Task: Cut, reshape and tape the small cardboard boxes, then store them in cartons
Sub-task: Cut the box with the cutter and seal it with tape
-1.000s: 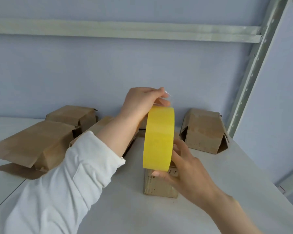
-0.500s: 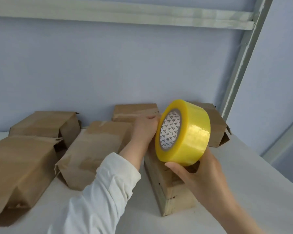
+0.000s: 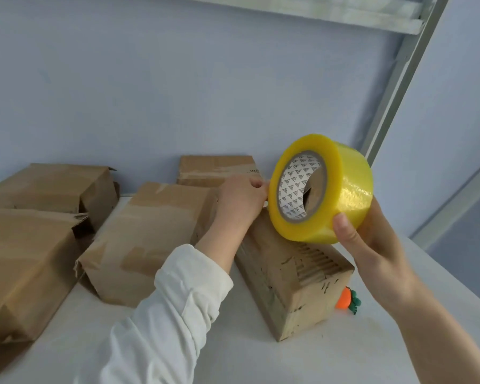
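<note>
- I see the right hand [image 3: 372, 245] grasping a yellow tape roll [image 3: 347, 189], thumb on its near rim and the other fingers wrapped behind it.
- The roll is tilted over the far end of a small cardboard box [image 3: 294, 275], which lies on the white table [image 3: 330, 361] below those fingers.
- The left hand [image 3: 240, 200], in a white sleeve [image 3: 178, 300], has its fingers curled at the roll's left rim, over the box's far end. I cannot tell whether they pinch tape.
- Left of and beyond those fingers lie four more boxes [image 3: 150, 234].
- An orange carrot toy [image 3: 344, 299] sits just beside the box, below the right wrist.
</note>
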`<state>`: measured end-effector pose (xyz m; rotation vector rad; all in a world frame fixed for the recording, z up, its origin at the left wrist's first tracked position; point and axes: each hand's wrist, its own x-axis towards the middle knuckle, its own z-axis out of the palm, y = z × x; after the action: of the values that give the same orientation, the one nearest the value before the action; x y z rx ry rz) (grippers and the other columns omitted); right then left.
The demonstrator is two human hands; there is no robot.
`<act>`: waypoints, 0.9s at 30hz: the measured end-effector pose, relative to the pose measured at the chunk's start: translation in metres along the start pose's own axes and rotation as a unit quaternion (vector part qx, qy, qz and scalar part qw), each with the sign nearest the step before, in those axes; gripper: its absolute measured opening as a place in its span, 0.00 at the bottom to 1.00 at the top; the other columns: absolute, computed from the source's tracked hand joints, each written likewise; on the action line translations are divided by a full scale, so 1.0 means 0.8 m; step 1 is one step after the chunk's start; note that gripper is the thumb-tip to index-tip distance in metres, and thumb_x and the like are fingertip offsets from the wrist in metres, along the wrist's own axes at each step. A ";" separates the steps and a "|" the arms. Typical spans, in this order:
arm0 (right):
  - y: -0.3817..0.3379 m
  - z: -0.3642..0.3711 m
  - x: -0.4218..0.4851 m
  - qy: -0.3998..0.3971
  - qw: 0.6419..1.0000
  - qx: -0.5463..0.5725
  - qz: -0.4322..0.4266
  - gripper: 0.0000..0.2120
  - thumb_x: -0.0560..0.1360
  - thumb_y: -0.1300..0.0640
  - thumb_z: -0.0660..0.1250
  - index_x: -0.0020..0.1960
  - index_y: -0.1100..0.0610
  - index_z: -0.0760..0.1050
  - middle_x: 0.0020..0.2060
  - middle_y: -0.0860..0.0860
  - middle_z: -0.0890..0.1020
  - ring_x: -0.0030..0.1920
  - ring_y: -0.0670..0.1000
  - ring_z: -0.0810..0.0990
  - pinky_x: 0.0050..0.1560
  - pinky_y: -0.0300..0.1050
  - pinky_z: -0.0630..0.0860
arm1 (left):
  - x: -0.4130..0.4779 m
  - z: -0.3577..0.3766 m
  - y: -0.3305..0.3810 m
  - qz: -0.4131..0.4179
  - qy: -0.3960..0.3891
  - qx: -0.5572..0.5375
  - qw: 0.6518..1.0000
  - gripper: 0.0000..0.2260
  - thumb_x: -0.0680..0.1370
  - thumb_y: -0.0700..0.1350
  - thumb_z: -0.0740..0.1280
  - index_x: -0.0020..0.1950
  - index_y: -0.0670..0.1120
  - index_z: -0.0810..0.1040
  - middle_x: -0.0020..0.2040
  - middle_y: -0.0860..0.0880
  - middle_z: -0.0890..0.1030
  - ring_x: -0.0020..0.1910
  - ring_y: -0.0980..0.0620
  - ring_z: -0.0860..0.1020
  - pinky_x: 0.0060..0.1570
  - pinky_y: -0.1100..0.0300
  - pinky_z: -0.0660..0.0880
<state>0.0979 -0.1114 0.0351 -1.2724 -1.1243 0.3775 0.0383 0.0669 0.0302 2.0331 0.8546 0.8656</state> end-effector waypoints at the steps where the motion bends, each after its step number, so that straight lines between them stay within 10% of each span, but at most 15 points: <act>1: -0.001 -0.001 0.000 -0.015 1.000 0.006 0.002 0.32 0.68 0.37 0.69 0.66 0.49 0.65 0.57 0.42 0.80 0.57 0.42 0.79 0.49 0.32 0.76 | -0.002 0.000 -0.001 0.009 0.013 0.021 1.000 0.14 0.77 0.46 0.62 0.40 0.37 0.81 0.34 0.43 0.75 0.35 0.53 0.69 0.31 0.63 0.63; 8: -0.002 0.007 0.011 -0.015 1.000 -0.008 -0.018 0.32 0.67 0.37 0.68 0.66 0.43 0.59 0.57 0.39 0.76 0.57 0.41 0.77 0.47 0.33 0.76 | -0.018 0.005 -0.013 -0.055 0.027 -0.067 0.996 0.13 0.76 0.46 0.64 0.35 0.43 0.81 0.34 0.40 0.78 0.33 0.53 0.69 0.31 0.61 0.63; 14: 0.013 0.017 0.013 0.138 0.982 -0.084 -0.092 0.22 0.65 0.41 0.65 0.57 0.40 0.65 0.51 0.42 0.76 0.50 0.40 0.77 0.45 0.32 0.73 | -0.025 0.004 -0.017 -0.068 0.075 -0.116 0.988 0.15 0.75 0.43 0.64 0.29 0.42 0.73 0.29 0.46 0.67 0.33 0.52 0.60 0.30 0.60 0.58; 27: 0.010 0.026 0.011 0.155 0.978 -0.097 -0.103 0.25 0.66 0.40 0.61 0.62 0.40 0.63 0.55 0.35 0.72 0.53 0.27 0.71 0.45 0.20 0.68 | -0.001 -0.019 -0.027 -0.142 -0.136 0.018 0.980 0.13 0.72 0.53 0.68 0.36 0.45 0.72 0.36 0.49 0.77 0.38 0.51 0.77 0.45 0.58 0.77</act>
<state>0.0877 -0.0906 0.0293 -1.3161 -1.0290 -0.0883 0.0196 0.0825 0.0197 1.9418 0.9778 0.4073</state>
